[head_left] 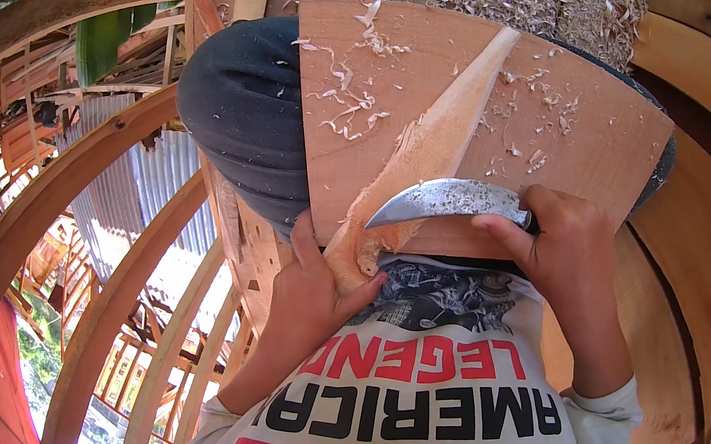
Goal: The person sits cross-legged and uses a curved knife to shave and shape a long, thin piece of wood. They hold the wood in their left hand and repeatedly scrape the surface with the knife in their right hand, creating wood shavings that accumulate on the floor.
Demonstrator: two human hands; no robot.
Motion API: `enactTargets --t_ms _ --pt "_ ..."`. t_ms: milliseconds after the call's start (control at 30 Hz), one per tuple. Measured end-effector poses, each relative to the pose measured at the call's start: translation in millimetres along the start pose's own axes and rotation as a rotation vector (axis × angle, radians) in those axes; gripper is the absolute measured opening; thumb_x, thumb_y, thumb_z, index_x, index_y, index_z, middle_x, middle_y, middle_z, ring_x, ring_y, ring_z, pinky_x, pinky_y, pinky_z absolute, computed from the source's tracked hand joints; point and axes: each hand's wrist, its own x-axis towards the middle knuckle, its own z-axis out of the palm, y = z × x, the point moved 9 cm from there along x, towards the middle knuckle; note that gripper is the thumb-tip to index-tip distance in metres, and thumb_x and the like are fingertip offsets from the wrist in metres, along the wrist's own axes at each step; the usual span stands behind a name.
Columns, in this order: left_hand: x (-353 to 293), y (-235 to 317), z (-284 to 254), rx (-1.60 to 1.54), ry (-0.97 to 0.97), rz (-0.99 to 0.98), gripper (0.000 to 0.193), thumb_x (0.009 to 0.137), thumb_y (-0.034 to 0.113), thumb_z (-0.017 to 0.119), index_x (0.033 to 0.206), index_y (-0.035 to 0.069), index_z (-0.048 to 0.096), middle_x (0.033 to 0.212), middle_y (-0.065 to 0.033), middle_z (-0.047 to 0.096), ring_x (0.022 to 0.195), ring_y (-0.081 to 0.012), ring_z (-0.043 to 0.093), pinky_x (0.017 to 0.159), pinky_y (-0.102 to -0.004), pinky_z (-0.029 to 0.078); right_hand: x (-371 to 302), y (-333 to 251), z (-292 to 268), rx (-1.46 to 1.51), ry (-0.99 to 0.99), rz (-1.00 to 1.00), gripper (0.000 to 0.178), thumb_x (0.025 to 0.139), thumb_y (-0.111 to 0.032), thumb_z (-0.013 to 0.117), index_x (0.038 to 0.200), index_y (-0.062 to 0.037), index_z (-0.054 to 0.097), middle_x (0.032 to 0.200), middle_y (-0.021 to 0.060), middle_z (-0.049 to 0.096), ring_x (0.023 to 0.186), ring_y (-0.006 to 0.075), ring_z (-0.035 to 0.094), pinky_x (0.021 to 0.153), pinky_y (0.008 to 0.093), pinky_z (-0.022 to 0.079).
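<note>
My left hand (pixel 314 285) is closed round the near end of a long carved piece of wood (pixel 443 125), thumb on one side and fingers on the other. The wood tapers away from me to a narrow far end. A curved, spotted steel knife (pixel 446 201) is gripped in my right hand (pixel 565 244), its thumb pressed along the base of the blade. The blade crosses above the wood with its tip near the rough, hollowed near end; whether it touches I cannot tell. Most of the knife's handle is hidden in the fist.
A flat wooden board (pixel 571 135) lies across my lap beneath the carved piece, with curled shavings (pixel 350 102) scattered over it. More shavings (pixel 536 1) cover the planks beyond. Curved wooden ribs (pixel 112 314) rise at left, and broad planks (pixel 685 290) at right.
</note>
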Motion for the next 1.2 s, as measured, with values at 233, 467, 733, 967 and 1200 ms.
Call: enactTargets --t_ms 233,467,733,967,1200 --pt "-3 4 -2 0.046 0.012 -0.009 0.101 0.073 0.043 0.074 0.132 -0.013 0.015 0.082 -0.0310 0.060 0.072 -0.0435 0.065 0.061 -0.0431 0.054 26 44 -34 -0.101 0.201 0.172 0.059 0.075 -0.059 0.065 0.077 -0.0003 0.069 0.058 0.0142 0.061 0.053 0.0292 0.061 0.050 0.0362 0.047" --pt "-2 -3 -1 -0.038 -0.059 -0.096 0.099 0.073 0.038 0.075 0.133 -0.011 0.013 0.083 -0.0329 0.060 0.076 -0.0456 0.064 0.063 -0.0444 0.053 27 64 -60 0.092 0.114 0.332 0.056 0.078 -0.053 0.066 0.073 0.0030 0.066 0.056 0.0191 0.057 0.050 0.0318 0.059 0.048 0.0364 0.045" --pt "5 9 -6 -0.065 -0.088 -0.007 0.096 0.075 0.033 0.074 0.133 -0.011 0.011 0.086 -0.0344 0.060 0.080 -0.0468 0.064 0.066 -0.0444 0.053 18 5 -12 0.009 0.061 0.011 0.052 0.073 -0.047 0.072 0.065 0.0018 0.057 0.056 0.0185 0.053 0.051 0.0349 0.053 0.048 0.0367 0.041" --pt "2 1 -1 -0.106 -0.082 -0.020 0.095 0.076 0.033 0.073 0.132 -0.011 0.011 0.086 -0.0347 0.060 0.082 -0.0467 0.064 0.067 -0.0435 0.053 46 75 -50 -0.025 0.284 0.296 0.064 0.079 -0.062 0.060 0.074 0.0016 0.067 0.055 0.0154 0.057 0.049 0.0260 0.059 0.048 0.0343 0.044" --pt "4 1 -1 -0.091 -0.033 -0.014 0.097 0.074 0.035 0.074 0.132 -0.012 0.012 0.085 -0.0347 0.059 0.081 -0.0467 0.064 0.067 -0.0433 0.053 18 33 -47 0.058 0.091 0.179 0.058 0.077 -0.055 0.066 0.068 0.0016 0.065 0.051 0.0141 0.054 0.046 0.0258 0.058 0.045 0.0347 0.042"
